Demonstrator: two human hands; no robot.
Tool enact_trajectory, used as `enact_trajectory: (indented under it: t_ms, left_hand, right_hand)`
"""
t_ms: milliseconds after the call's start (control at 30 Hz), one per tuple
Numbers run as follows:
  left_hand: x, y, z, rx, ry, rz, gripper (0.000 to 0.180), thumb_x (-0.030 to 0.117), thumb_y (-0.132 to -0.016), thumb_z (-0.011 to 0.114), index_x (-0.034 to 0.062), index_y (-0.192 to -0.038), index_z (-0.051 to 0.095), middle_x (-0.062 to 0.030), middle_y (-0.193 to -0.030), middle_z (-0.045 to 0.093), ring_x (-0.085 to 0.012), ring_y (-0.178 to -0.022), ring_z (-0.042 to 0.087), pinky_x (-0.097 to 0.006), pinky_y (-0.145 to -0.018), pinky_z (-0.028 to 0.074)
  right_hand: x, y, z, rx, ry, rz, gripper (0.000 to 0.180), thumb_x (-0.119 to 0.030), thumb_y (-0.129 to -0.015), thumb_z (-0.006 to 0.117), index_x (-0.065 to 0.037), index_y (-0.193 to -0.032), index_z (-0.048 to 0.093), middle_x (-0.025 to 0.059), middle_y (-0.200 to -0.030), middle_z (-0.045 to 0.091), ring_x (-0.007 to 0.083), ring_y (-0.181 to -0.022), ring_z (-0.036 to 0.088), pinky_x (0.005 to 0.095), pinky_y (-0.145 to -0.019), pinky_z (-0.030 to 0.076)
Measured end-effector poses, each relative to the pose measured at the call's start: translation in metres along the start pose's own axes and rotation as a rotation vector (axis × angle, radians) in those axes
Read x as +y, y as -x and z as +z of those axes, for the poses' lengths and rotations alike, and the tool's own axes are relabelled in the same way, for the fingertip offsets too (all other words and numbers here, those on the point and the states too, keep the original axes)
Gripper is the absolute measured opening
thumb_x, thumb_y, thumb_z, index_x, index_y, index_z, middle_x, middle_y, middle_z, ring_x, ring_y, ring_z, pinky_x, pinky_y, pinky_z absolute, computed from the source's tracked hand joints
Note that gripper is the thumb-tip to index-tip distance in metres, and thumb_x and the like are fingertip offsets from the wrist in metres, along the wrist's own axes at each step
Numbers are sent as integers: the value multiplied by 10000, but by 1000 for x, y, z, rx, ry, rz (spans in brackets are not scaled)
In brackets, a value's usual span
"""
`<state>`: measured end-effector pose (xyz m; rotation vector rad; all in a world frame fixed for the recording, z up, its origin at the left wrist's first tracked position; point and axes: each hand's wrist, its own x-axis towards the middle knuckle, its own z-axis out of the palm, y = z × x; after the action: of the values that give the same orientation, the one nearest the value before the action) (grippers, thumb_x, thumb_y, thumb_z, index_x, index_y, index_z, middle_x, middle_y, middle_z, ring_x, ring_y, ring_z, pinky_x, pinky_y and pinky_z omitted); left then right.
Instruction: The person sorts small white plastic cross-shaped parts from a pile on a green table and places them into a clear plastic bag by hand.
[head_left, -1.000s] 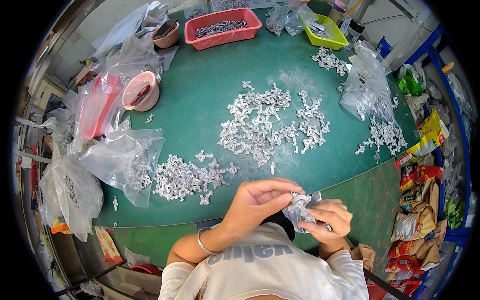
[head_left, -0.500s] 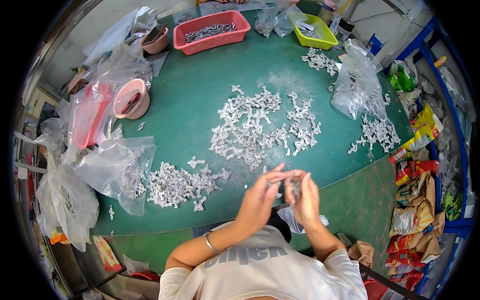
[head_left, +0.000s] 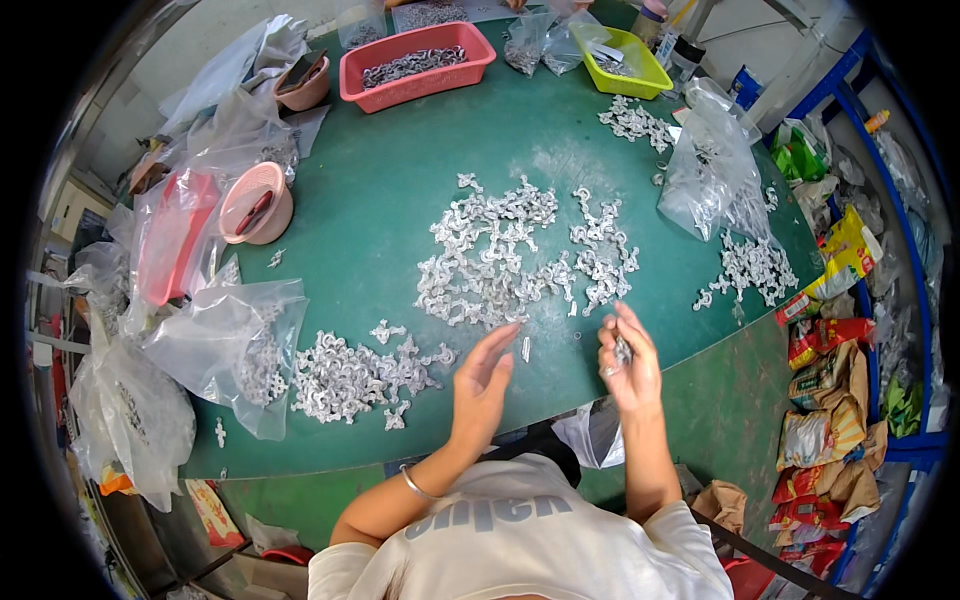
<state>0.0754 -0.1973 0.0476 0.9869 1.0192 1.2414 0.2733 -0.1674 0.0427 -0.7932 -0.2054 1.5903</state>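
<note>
My left hand (head_left: 480, 388) is at the near edge of the green table, fingers stretched out and apart, with nothing in it. Just beyond its fingertips lies the large pile of silvery three-armed metal parts (head_left: 485, 250). My right hand (head_left: 632, 365) is curled round a small grey metal part (head_left: 623, 350), mostly hidden by the fingers; whether there is more than one I cannot tell. Between the hands, a slim silvery piece (head_left: 526, 349) lies on the table. A narrower group of the metal parts (head_left: 602, 250) lies beyond my right hand.
Another heap of parts (head_left: 345, 378) lies left, beside a clear plastic bag (head_left: 225, 335). More parts (head_left: 752, 268) sit at the right edge near a bag (head_left: 715, 175). Along the back stand a red tray (head_left: 420, 87) and a yellow-green basket (head_left: 640, 80). A pink cup (head_left: 268, 225) stands left.
My hands were together over the table's near edge; now they are apart. The left has moved left and opened, and the right has moved slightly right, holding the grey part.
</note>
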Motion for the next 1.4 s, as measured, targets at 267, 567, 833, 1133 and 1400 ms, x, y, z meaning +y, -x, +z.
enact_trajectory:
  t_ms: [267, 567, 833, 1133, 1400]
  left_hand:
    - [-11, 3, -7, -34, 19, -62, 246, -30, -856, 466, -2, -1077, 568, -73, -1130, 512, -160, -1094, 465, -276, -950, 344]
    - [-8, 3, -7, -87, -19, -81, 216, -16, -862, 476, -7, -1053, 575, -81, -1104, 517, -155, -1058, 490, -272, -900, 390]
    - [28, -5, 4, -115, 25, -30, 342, -62, -822, 522, -18, -1160, 505, -104, -1107, 532, -160, -1020, 526, -280, -879, 424]
    - [64, -4, 14, -238, -73, 169, 242, -82, -778, 584, -21, -1010, 615, -98, -1024, 545, -154, -918, 553, -256, -776, 499]
    - [68, 3, 12, -228, 155, 58, 188, -88, -764, 604, -79, -952, 606, -132, -986, 546, -161, -843, 583, -257, -746, 522]
  right_hand:
    - [-9, -59, -14, 285, 1791, -751, 178, -116, -743, 664, -20, -883, 609, 133, -781, 559, 304, -649, 555, 373, -584, 437]
    - [-9, -59, -14, 249, 1730, -851, 98, -65, -752, 640, 0, -806, 589, 138, -783, 561, 309, -661, 565, 378, -590, 442]
    - [-21, 16, 42, 14, 1173, -282, 121, -28, -748, 665, 31, -837, 608, -4, -695, 559, 58, -628, 469, 216, -567, 396]
    - [-22, 62, 70, -205, 1136, -424, 176, 16, -690, 691, 17, -856, 634, 73, -749, 628, 101, -659, 568, 233, -600, 436]
    - [-24, 73, 67, -262, 1088, -430, 169, 21, -720, 671, 23, -882, 625, 43, -704, 610, 63, -555, 520, 199, -498, 389]
